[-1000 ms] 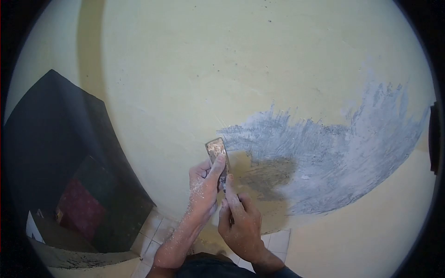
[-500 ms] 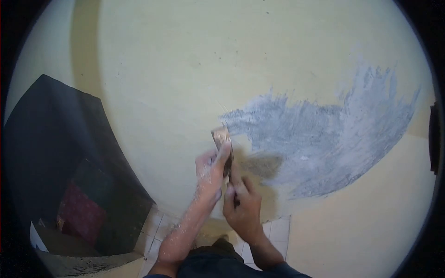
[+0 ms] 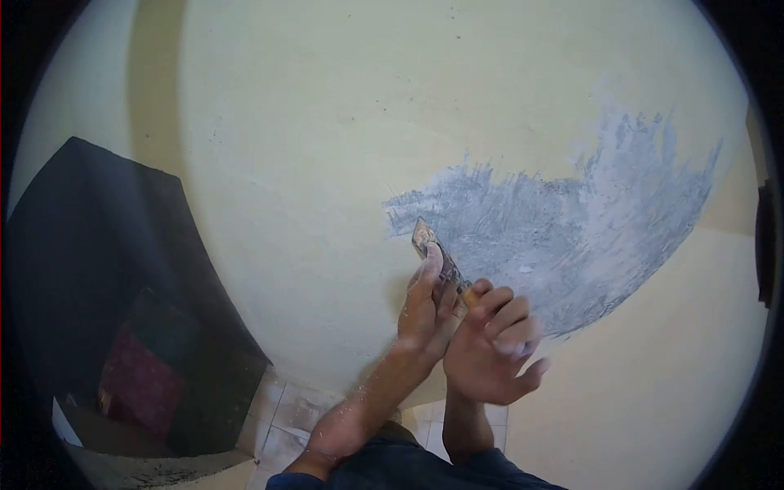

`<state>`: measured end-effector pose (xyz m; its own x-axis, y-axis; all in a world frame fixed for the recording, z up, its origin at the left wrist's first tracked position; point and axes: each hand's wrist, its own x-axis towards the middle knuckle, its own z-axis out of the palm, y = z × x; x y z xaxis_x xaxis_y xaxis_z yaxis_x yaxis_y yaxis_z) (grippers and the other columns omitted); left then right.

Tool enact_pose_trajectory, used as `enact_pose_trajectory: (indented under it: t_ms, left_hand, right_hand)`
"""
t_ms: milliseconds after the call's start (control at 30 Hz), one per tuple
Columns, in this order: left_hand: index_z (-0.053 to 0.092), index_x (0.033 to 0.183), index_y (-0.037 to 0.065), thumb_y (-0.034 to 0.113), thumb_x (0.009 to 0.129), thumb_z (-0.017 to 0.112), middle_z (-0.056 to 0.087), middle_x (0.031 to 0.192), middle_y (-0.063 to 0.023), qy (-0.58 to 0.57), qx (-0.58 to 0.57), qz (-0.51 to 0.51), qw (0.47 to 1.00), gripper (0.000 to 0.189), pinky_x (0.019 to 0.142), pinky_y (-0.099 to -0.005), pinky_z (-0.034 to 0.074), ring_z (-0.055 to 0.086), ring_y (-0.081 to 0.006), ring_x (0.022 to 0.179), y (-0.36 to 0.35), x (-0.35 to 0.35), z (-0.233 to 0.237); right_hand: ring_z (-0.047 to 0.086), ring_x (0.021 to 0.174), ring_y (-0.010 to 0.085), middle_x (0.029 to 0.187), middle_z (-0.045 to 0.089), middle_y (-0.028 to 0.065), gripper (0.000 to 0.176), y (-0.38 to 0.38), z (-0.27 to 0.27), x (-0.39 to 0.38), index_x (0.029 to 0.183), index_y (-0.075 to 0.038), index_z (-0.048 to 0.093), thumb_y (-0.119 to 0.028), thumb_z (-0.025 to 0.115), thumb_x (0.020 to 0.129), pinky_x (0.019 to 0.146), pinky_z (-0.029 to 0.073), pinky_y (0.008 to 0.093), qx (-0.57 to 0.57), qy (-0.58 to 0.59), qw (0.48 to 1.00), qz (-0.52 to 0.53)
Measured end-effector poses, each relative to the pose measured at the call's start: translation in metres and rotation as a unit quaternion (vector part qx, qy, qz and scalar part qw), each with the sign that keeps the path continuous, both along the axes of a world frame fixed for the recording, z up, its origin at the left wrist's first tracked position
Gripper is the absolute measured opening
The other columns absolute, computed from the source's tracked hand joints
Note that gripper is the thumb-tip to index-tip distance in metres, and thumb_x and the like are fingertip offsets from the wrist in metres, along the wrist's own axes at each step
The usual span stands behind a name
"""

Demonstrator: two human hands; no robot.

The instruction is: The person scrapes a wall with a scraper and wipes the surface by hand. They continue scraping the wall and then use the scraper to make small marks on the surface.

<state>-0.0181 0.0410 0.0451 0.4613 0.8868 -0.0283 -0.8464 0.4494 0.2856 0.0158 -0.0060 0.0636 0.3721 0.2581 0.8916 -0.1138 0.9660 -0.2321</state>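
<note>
A putty knife (image 3: 449, 269) with a flat, stained metal blade is in front of the wall (image 3: 278, 220). Its blade points up and left, over the edge of a rough grey-white patch (image 3: 531, 237). My left hand (image 3: 426, 306) is closed on the knife, thumb pressed flat along the blade; white dust speckles that forearm. At the tan handle end, my right hand (image 3: 498, 339) is turned with its thumb sticking out to the right. Its fingers are loosely bent and apart, nearest the handle, and slightly smeared by motion.
A dark board-like panel (image 3: 90, 245) stands at the left, with a dull red piece (image 3: 143, 380) low on it. Pale floor tiles (image 3: 286, 416) show below. A dark object (image 3: 765, 245) is at the far right edge.
The putty knife and my left hand have shifted right, the blade now tilting left. My right hand has turned over and loosened from its closed grip at the handle.
</note>
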Motion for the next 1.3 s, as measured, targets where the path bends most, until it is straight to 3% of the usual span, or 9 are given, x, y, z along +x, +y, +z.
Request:
enact_pose_trajectory:
  t_ms: [100,200,267,400,667,867,933,1100,1300]
  left_hand:
    - [0.051,0.083,0.018,0.038,0.097,0.055,0.04,0.063,0.0067,-0.07,0.033,-0.034,0.996,0.025,0.053,-0.0218,0.03,0.032,-0.0053,0.052,0.003,0.004,0.009]
    - [0.049,0.081,0.018,0.036,0.098,0.053,0.038,0.06,0.0063,-0.139,0.032,-0.073,0.987,0.025,0.052,-0.022,0.03,0.03,-0.0059,0.049,0.01,0.01,0.01]
    - [0.048,0.081,0.018,0.035,0.099,0.053,0.039,0.06,0.0059,-0.162,0.022,-0.087,0.983,0.025,0.051,-0.0219,0.03,0.03,-0.0059,0.048,0.013,0.012,0.013]
    - [0.048,0.081,0.018,0.034,0.099,0.053,0.04,0.059,0.0054,-0.175,0.01,-0.074,0.982,0.024,0.049,-0.022,0.03,0.03,-0.0058,0.046,0.02,0.008,0.012]
    - [0.051,0.084,0.015,0.032,0.097,0.055,0.045,0.061,0.0041,-0.126,0.019,-0.036,0.991,0.022,0.048,-0.0228,0.034,0.032,-0.0059,0.045,0.028,0.001,-0.004]
    - [0.057,0.09,0.013,0.031,0.096,0.058,0.056,0.074,0.0026,-0.056,0.002,-0.026,0.998,0.02,0.044,-0.019,0.032,0.04,-0.0063,0.049,0.021,-0.008,0.007]
    - [0.057,0.089,0.012,0.033,0.095,0.06,0.056,0.073,0.0021,-0.066,-0.048,-0.01,0.997,0.021,0.044,-0.0182,0.031,0.042,-0.0064,0.049,0.023,-0.011,0.007]
    - [0.057,0.087,0.012,0.035,0.097,0.055,0.055,0.072,0.0039,-0.062,0.029,-0.039,0.997,0.025,0.044,-0.0177,0.029,0.04,-0.0033,0.05,0.015,-0.014,0.004]
    - [0.057,0.085,0.012,0.035,0.097,0.055,0.053,0.071,0.0054,-0.043,0.019,-0.022,0.999,0.026,0.044,-0.0183,0.028,0.038,-0.0014,0.051,0.016,-0.021,-0.001]
  right_hand:
    - [0.034,0.052,0.0169,0.056,0.037,0.0027,0.05,0.015,0.007,0.011,0.059,-0.012,0.034,-0.037,0.026,0.101,0.059,0.038,0.0356,0.088,-0.118,0.989,-0.023]
    - [0.023,0.041,0.0148,0.046,0.027,-0.0005,0.053,0.02,0.047,0.02,0.053,-0.013,0.027,-0.032,0.023,0.102,0.046,0.029,0.0333,0.071,-0.143,0.987,0.028]
    - [0.022,0.039,0.0143,0.046,0.028,-0.0001,0.053,0.018,0.055,0.021,0.052,-0.014,0.027,-0.033,0.023,0.102,0.044,0.027,0.0328,0.037,-0.164,0.985,-0.047]
    - [0.02,0.038,0.0134,0.046,0.028,0.0001,0.053,0.025,0.059,0.008,0.052,-0.015,0.027,-0.032,0.023,0.102,0.041,0.024,0.0325,0.027,-0.148,0.988,-0.034]
    - [0.018,0.036,0.0138,0.043,0.024,0.0007,0.05,0.031,0.054,-0.01,0.051,-0.015,0.023,-0.029,0.029,0.099,0.037,0.023,0.0295,-0.043,-0.139,0.97,-0.197]
    - [0.02,0.035,0.013,0.041,0.023,-0.0003,0.05,0.029,0.049,0.0,0.049,-0.016,0.021,-0.027,0.032,0.096,0.037,0.028,0.0289,0.013,-0.109,0.992,-0.062]
    - [0.017,0.034,0.0123,0.041,0.018,-0.0026,0.05,0.04,0.034,-0.019,0.049,-0.018,0.019,-0.029,0.031,0.096,0.038,0.027,0.0276,0.046,-0.107,0.985,-0.131]
    - [0.02,0.032,0.0114,0.038,0.022,-0.0012,0.047,0.008,0.035,-0.005,0.048,-0.018,0.023,-0.026,0.032,0.094,0.036,0.031,0.0278,-0.095,-0.192,0.935,-0.284]
    - [0.022,0.033,0.01,0.042,0.027,-0.0017,0.043,0.021,0.03,-0.01,0.052,-0.013,0.029,-0.018,0.037,0.093,0.034,0.032,0.0299,0.016,-0.19,0.971,-0.143]
